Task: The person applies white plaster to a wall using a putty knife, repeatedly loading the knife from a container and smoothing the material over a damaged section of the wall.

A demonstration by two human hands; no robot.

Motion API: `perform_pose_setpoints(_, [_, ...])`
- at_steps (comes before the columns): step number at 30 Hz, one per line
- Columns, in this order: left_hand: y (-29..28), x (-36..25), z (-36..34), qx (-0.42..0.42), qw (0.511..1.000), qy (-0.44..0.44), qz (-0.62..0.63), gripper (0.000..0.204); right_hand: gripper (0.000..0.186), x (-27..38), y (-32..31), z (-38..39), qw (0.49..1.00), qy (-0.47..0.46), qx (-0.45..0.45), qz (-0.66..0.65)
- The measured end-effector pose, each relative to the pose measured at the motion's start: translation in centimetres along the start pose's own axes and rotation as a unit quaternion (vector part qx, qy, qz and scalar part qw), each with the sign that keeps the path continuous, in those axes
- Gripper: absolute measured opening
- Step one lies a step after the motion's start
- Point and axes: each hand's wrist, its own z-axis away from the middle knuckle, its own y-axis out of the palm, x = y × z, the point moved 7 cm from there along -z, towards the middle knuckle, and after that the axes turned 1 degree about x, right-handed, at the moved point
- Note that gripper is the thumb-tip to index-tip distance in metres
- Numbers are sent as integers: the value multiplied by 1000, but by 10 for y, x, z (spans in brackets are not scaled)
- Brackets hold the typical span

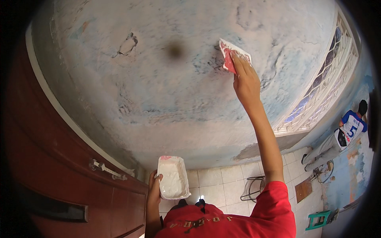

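In my left hand is a rectangular white plastic tray, gripped by its left edge at waist height. Thick white putty coats the inside of it, and a bit of pink shows at one corner. My right arm reaches up to the wall, where my right hand grips a flat red putty spreader smeared with white. The spreader lies close against the wall; whether its whole edge touches cannot be made out. Patchy pale blue and white, the wall has dark streaks and a chipped spot.
A brown door with a metal handle stands at left. To the right is a window with a white grille. Farther right another person faces a wall. A dark metal stool and a green stool stand on the tiles.
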Motion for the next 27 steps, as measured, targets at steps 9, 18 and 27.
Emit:
perform_pose_setpoints(9, [16, 24, 20, -14, 999, -28, 23, 62, 55, 32, 74, 202, 981, -21, 193, -10])
perform_pose_setpoints(18, [31, 33, 60, -27, 998, -49, -3, 62, 47, -21, -15, -18, 998, -46, -23, 25])
perform_pose_setpoints(27, [22, 37, 80, -45, 999, -18, 12, 59, 37, 30, 74, 161, 982, -10, 178, -67])
